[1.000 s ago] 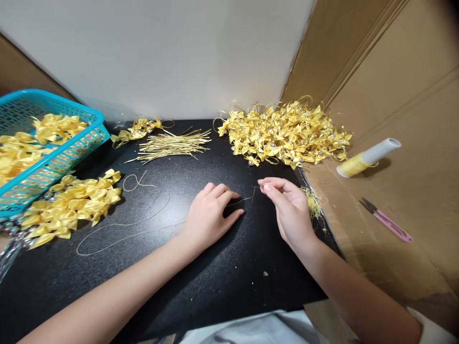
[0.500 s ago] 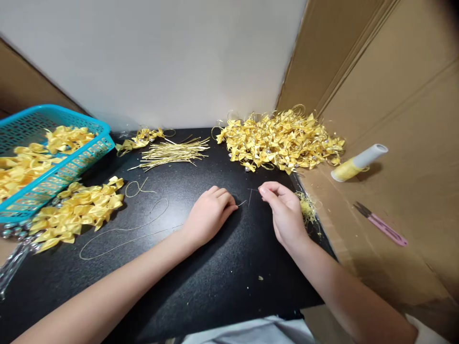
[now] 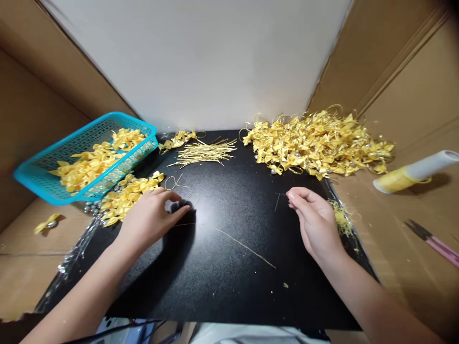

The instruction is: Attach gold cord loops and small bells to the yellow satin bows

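My left hand [image 3: 152, 215] is over the left part of the black table [image 3: 229, 291], its thumb and forefinger apart, with nothing visible between them. A thin gold thread [image 3: 247, 247] lies on the table to its right, and part of a fine loop shows by its fingertips. Under and behind that hand is a pile of yellow ribbon bows [image 3: 120, 203]. On the right, my right hand [image 3: 315, 217] pinches a thin, dark needle [image 3: 281, 194] that points left; a fine line slants down from it, which may be its shadow.
A blue basket [image 3: 46, 193] of bows stands at left. Gold ties [image 3: 206, 153] lie at the back, beside a large heap of finished bows [image 3: 315, 143]. At right are a thread-wound tube [image 3: 412, 173], pink-handled snips [image 3: 435, 243] and a thread tangle [image 3: 340, 217].
My left hand has moved left, away from the right hand, and its fingers have parted. A thread end now lies on the table. The view has shifted left; my right hand keeps its pinch.
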`<state>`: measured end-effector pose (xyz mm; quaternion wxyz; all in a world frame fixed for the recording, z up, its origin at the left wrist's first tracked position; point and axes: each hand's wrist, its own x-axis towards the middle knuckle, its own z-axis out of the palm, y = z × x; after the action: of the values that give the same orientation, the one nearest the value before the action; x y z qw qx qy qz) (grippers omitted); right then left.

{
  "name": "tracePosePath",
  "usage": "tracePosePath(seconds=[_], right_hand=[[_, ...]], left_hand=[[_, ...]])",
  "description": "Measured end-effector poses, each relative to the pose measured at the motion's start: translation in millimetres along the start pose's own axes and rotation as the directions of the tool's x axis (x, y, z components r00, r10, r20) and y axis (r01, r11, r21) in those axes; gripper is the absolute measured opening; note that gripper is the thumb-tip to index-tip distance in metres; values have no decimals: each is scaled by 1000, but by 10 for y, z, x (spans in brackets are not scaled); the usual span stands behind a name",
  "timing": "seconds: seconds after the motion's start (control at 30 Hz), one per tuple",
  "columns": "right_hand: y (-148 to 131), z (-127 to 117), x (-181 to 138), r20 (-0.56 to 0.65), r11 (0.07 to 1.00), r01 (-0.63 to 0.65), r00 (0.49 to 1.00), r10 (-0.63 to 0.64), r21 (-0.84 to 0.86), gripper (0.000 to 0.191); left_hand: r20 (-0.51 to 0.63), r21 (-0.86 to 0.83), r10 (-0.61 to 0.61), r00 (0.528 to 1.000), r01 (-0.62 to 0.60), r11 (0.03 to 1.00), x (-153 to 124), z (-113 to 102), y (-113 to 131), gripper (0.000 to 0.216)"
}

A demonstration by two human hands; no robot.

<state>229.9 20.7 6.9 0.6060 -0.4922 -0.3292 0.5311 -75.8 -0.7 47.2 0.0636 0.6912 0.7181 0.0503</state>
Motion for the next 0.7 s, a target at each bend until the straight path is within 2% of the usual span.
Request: tracePosePath(seconds=[0.07, 0.13, 0.37, 0.57, 0.63, 0.7], right_hand=[[5, -6, 1, -3, 1000, -8, 1000, 8, -6, 18], [12, -14, 6, -14, 1000, -12, 1000, 12, -13, 20], [60, -19, 39, -49, 999, -30, 998, 29, -28, 21], [72, -31, 54, -41, 999, -4, 999, 3, -41, 18], [64, -29, 55, -47, 999, -4, 999, 2, -43, 18], [55, -24, 52, -41, 999, -3, 999, 1, -49, 19]], left_hand=[[72, -26, 15, 997, -13, 1000, -6, 6, -136, 36], [107, -36, 37, 994, -34, 999, -39, 23, -157, 32], [22, -32, 49, 999, -48, 998, 8, -16, 68, 29], [113, 76, 52, 992, -61, 995, 225, 97, 248, 19], [134, -7, 135, 982, -135, 991, 268, 143, 271, 19], [159, -203, 255, 954, -221, 954, 285, 152, 278, 20]])
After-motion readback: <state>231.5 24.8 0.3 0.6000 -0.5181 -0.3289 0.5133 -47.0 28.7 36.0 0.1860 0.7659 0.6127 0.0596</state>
